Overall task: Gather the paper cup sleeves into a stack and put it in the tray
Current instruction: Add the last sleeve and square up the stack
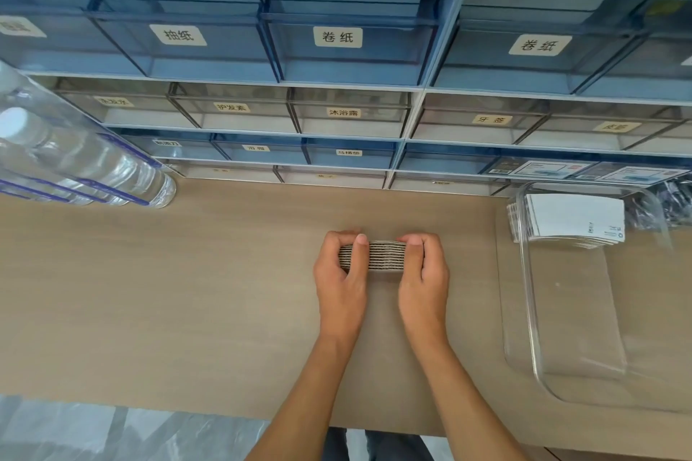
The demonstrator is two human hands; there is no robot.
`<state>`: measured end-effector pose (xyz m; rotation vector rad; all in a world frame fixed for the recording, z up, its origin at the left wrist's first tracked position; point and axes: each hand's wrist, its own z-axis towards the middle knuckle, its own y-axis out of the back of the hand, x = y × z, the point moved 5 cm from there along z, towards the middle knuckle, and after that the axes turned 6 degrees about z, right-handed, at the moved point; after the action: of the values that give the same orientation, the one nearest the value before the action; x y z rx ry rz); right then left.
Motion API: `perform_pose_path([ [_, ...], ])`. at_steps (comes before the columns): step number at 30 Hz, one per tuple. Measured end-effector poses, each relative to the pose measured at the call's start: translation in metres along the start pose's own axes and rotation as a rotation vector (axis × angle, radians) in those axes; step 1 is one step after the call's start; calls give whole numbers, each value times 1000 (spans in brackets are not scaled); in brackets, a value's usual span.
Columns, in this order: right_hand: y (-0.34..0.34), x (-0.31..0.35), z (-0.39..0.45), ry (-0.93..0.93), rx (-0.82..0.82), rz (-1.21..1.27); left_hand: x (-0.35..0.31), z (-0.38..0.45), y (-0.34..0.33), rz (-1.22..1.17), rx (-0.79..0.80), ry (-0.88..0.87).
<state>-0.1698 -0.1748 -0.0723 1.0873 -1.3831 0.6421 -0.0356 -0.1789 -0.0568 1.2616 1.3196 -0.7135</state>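
A stack of corrugated paper cup sleeves (pixel 385 255) stands on edge on the wooden table, near the middle. My left hand (pixel 342 273) grips its left end and my right hand (pixel 423 275) grips its right end, thumbs on top. A clear plastic tray (pixel 531 311) sits on the table to the right, apart from my hands. In its far end lies another pile of white sleeves (pixel 573 217).
A pack of water bottles (pixel 75 161) stands at the far left of the table. Labelled clear drawers (pixel 337 60) fill the wall behind the table. The table's front edge (pixel 187 412) runs just below my forearms.
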Motion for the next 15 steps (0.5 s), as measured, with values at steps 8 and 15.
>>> perform_pose_path([
  [8, -4, -2, 4, 12, -39, -6, 5, 8, -2, 111, 13, -110],
  [15, -6, 1, 4, 9, -56, 8, 0, 8, -2, 107, -10, -121],
])
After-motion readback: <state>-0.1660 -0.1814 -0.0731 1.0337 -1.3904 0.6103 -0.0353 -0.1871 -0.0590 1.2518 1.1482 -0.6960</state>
